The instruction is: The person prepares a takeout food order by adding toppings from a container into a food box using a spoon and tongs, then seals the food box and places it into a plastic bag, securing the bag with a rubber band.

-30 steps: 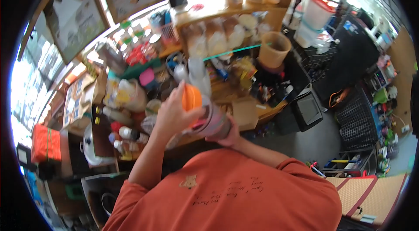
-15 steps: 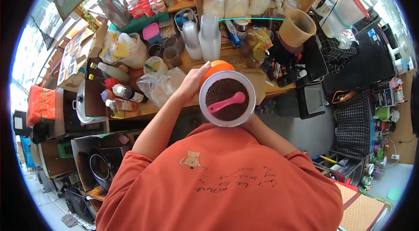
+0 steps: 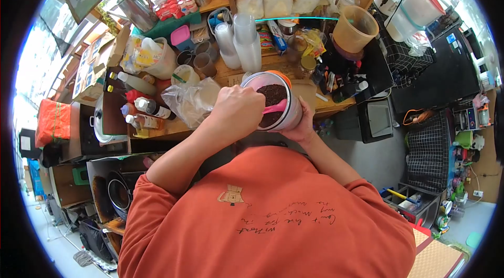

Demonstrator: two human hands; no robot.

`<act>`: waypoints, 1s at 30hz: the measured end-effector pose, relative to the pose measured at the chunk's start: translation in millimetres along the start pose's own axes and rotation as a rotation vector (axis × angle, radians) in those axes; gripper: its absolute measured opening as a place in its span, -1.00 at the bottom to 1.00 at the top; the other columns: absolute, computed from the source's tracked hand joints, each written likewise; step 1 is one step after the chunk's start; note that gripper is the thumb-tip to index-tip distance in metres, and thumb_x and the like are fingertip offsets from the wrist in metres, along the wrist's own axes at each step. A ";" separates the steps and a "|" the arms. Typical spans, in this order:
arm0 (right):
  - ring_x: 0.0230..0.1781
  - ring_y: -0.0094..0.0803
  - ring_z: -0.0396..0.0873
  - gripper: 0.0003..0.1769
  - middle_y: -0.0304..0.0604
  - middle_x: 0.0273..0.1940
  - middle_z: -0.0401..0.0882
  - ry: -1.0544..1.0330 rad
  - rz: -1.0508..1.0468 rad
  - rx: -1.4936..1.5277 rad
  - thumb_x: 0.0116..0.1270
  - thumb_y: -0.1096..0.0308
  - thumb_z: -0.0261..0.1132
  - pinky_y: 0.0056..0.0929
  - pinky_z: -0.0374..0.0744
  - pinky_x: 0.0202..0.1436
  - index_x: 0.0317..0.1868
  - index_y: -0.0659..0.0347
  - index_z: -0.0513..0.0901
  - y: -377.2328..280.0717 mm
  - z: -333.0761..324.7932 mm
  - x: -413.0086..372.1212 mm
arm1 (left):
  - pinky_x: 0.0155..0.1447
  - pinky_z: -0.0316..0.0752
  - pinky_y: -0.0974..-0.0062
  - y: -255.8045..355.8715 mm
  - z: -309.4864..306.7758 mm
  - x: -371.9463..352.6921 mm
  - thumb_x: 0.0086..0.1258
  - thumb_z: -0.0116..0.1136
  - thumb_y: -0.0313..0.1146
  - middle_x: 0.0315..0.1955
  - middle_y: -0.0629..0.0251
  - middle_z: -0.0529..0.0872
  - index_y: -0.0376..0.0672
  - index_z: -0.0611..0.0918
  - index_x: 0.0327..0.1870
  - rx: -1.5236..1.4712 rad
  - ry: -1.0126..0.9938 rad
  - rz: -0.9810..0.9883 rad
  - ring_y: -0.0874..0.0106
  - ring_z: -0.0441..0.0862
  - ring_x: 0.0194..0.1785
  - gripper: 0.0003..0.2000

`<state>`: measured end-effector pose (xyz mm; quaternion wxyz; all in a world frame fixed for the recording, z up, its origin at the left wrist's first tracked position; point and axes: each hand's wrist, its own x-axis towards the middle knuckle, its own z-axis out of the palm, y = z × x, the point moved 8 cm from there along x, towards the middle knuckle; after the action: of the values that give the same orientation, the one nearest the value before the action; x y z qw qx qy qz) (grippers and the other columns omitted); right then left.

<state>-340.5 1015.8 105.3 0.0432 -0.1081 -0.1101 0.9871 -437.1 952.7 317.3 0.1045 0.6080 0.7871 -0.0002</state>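
Note:
A clear tub (image 3: pixel 291 112) of dark brown grounds (image 3: pixel 272 92) is tilted toward my left side in front of my chest. My right hand (image 3: pixel 302 128) grips its side from below. Over the near-left rim, my left hand (image 3: pixel 239 110) is closed around the handle end of a pink scoop (image 3: pixel 276 108). The scoop's head lies in the grounds, and its handle is mostly hidden by my fingers. Behind the tub, part of an orange lid (image 3: pixel 285 78) shows; what it rests on is hidden.
Stacked clear plastic cups (image 3: pixel 247 41) stand on the wooden counter (image 3: pixel 223 74) beyond the tub. Left of them are a crumpled plastic bag (image 3: pixel 191 100) and several bottles (image 3: pixel 152 107). A tan bucket (image 3: pixel 355 28) is at the back right, below bagged goods on a shelf.
My left hand has left the orange lid and taken hold of the pink scoop. The tub has tilted toward the left, and the lid now sits behind it.

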 end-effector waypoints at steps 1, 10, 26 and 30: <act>0.50 0.11 0.35 -0.19 -0.15 0.52 0.37 -0.002 0.001 0.001 0.43 -0.37 -0.03 0.49 0.41 0.33 0.55 -0.15 0.36 -1.3 -1.5 0.1 | -0.14 0.65 0.07 2.3 3.3 3.7 0.26 0.32 -0.19 -0.43 -0.05 0.78 -0.21 0.80 -0.41 0.006 -0.025 -0.003 -0.01 0.78 -0.28 -0.75; 0.41 0.17 0.46 -0.22 -0.09 0.50 0.41 -0.014 0.075 0.027 0.43 -0.36 -0.04 0.48 0.51 0.22 0.50 -0.15 0.43 -5.2 -14.0 -11.0 | -0.11 0.68 0.06 18.8 22.7 18.5 0.13 0.24 -0.37 -0.39 -0.12 0.78 -0.30 0.78 -0.43 -0.002 -0.037 -0.021 -0.03 0.80 -0.24 -0.83; 0.39 0.17 0.47 -0.24 -0.08 0.48 0.42 0.039 0.085 0.036 0.43 -0.35 -0.04 0.50 0.51 0.20 0.50 -0.17 0.43 -25.5 -28.6 -38.0 | -0.12 0.61 0.11 47.0 16.1 27.9 0.24 0.22 -0.40 -0.36 0.05 0.73 -0.25 0.65 -0.16 0.047 0.255 0.265 0.06 0.72 -0.22 -0.81; 0.43 0.14 0.42 -0.22 -0.11 0.48 0.41 0.025 0.054 0.020 0.42 -0.35 -0.01 0.47 0.45 0.25 0.51 -0.16 0.40 -32.8 -35.3 -40.2 | -0.10 0.59 0.09 41.4 11.4 27.6 0.36 0.19 -0.41 -0.32 0.02 0.71 -0.24 0.62 -0.14 -0.175 0.192 0.117 0.03 0.70 -0.17 -0.86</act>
<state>-291.4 1050.6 87.3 0.0188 -0.1230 -0.0965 0.9875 -402.2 988.5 306.9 0.0812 0.6385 0.7538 0.1324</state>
